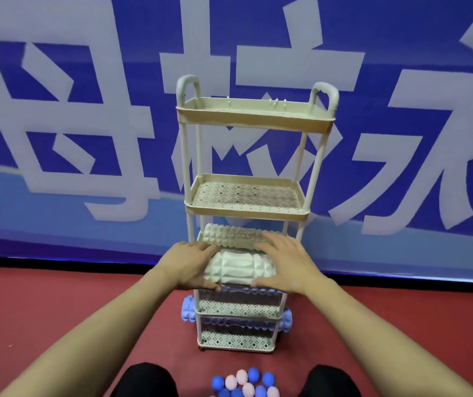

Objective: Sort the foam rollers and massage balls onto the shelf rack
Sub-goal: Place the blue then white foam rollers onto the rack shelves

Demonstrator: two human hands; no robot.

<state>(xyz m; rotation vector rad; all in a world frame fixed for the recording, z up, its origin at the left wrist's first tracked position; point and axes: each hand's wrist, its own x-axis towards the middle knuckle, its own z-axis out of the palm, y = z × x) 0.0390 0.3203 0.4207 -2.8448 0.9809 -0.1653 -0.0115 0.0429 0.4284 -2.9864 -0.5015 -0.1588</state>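
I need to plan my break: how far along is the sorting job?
About halfway. One white roller and the purple rollers lie on the rack. Both hands, left and right, hold a second white roller at the third tier. The balls wait on the floor.

I see even, bright light, soft shadows, slight overall blur, and wide-angle bending toward my frame's edges.
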